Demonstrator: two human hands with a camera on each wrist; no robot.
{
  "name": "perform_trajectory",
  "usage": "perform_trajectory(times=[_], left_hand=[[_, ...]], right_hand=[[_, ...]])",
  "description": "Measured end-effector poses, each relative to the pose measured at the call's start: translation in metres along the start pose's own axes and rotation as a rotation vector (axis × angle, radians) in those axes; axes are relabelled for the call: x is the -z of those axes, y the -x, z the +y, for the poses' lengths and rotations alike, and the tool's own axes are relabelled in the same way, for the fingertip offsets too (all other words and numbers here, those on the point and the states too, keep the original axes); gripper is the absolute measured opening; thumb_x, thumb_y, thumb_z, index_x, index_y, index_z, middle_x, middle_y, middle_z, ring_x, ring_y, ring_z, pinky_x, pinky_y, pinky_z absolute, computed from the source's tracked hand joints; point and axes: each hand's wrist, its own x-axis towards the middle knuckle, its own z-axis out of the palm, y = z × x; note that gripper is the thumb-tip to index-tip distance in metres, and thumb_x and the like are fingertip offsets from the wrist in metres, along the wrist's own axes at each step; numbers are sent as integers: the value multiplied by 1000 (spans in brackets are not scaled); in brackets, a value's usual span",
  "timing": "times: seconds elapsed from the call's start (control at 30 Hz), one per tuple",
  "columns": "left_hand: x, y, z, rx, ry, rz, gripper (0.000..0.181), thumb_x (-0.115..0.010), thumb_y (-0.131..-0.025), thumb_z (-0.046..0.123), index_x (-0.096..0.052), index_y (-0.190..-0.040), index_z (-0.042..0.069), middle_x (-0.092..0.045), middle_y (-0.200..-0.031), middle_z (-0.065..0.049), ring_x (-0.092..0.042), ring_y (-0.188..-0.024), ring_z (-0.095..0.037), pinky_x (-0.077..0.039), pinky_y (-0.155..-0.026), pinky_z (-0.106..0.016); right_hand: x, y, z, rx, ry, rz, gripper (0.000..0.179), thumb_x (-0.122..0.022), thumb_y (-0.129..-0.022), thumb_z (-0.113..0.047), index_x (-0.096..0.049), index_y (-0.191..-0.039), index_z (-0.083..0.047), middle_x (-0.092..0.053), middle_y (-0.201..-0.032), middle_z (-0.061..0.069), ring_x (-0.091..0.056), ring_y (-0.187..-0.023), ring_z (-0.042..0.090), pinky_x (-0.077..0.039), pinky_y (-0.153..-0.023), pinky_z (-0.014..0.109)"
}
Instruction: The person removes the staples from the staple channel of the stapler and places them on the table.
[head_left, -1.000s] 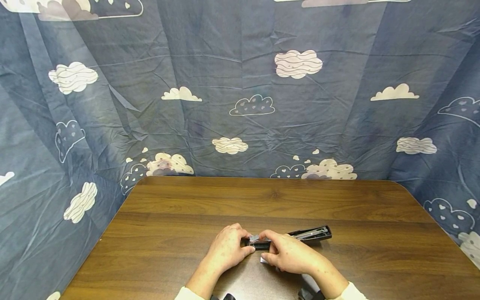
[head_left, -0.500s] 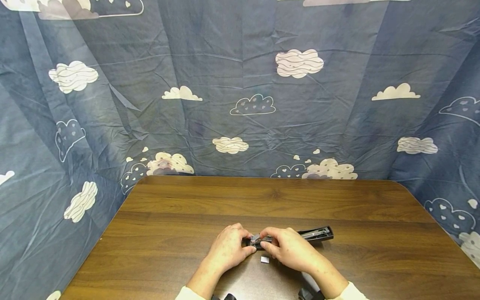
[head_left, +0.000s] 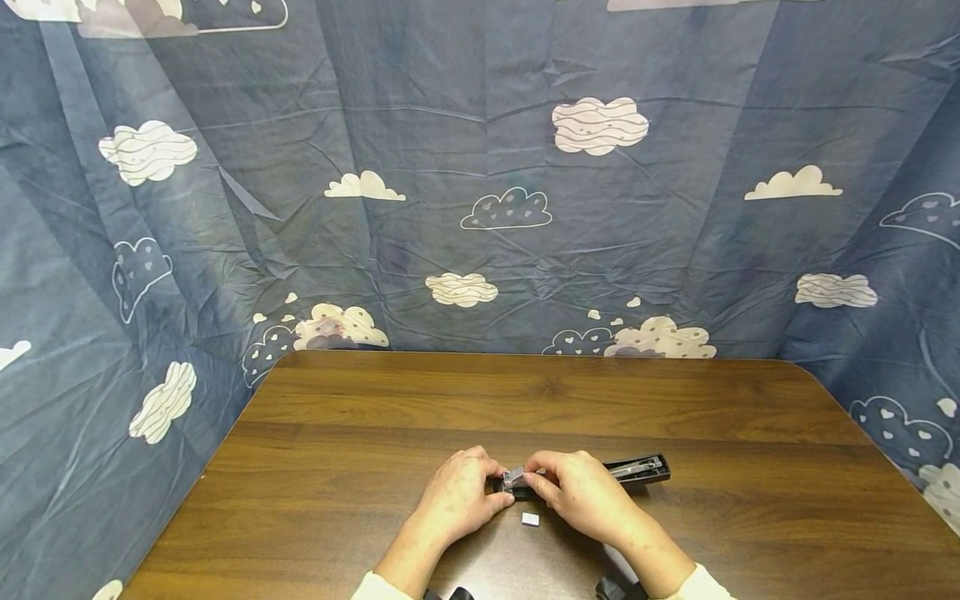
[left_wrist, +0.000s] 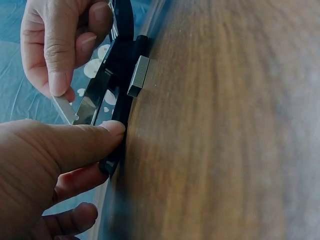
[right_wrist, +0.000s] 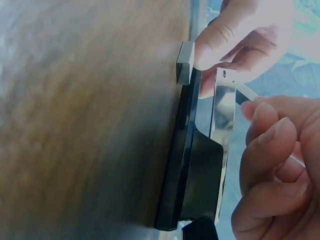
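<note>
A black stapler (head_left: pixel 633 471) lies opened out on the wooden table (head_left: pixel 375 417), its silver magazine (left_wrist: pixel 95 100) facing up. My left hand (head_left: pixel 457 500) grips the stapler's left end, with the thumb (left_wrist: pixel 112 130) against the black base (right_wrist: pixel 192 165). My right hand (head_left: pixel 581 493) is at the magazine's (right_wrist: pixel 223 115) front end and pinches a thin strip of staples (left_wrist: pixel 64 109) between thumb and finger. A small block of staples (head_left: pixel 530 519) lies loose on the table just in front of the stapler, also visible as the staple block (left_wrist: pixel 138 76) beside the base.
A blue cloth with white clouds (head_left: pixel 510 208) hangs behind and around the table. The table's far edge (head_left: pixel 525 354) runs along the cloth. Dark items (head_left: pixel 615 590) show at the near edge below my wrists.
My right hand has lifted off the table and moved up and left to the magazine's front. The small staple block it partly covered now lies in plain view. The left hand stays put.
</note>
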Motion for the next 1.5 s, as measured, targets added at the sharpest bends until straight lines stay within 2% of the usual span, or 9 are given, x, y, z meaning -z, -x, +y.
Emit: perform_trajectory(times=[0.6, 1.0, 1.13, 1.33, 1.5], left_hand=[[1, 1, 0, 40, 31, -28, 29, -77, -71, 36, -72, -96, 21, -55, -83, 15, -53, -80, -8, -44, -72, -31], [0, 2, -1, 13, 20, -9, 28, -76, -71, 35, -72, -95, 20, -53, -81, 15, -53, -80, -8, -44, -73, -30], [0, 2, -1, 16, 25, -7, 29, -77, -71, 35, -72, -95, 19, -54, -81, 15, -54, -80, -8, -45, -73, -30], [0, 3, 0, 29, 30, -13, 30, -77, -71, 35, -72, -96, 18, -54, -81, 14, -54, -80, -9, -45, -73, -31], [0, 3, 0, 25, 33, -9, 29, -77, -71, 35, -72, -95, 18, -53, -81, 14, -53, -78, -7, -45, -71, -30]], right_hand=[[9, 0, -1, -37, -22, 20, 6, -64, -87, -28, -68, -83, -24, -46, -54, -20, -41, -45, -2, -35, -41, 21], [14, 2, 1, -45, -68, 23, 5, -65, -86, -26, -69, -82, -25, -47, -53, -19, -41, -46, -1, -35, -42, 21], [15, 3, 0, -37, -99, -30, 5, -67, -84, -23, -68, -80, -25, -48, -54, -18, -42, -46, -1, -36, -42, 21], [14, 7, -2, 17, -149, -189, 9, -67, -83, -21, -67, -75, -24, -50, -55, -19, -45, -48, -2, -38, -44, 20], [17, 9, -3, 55, -174, -287, 10, -68, -81, -21, -67, -72, -25, -49, -53, -21, -43, -47, -4, -37, -43, 19]])
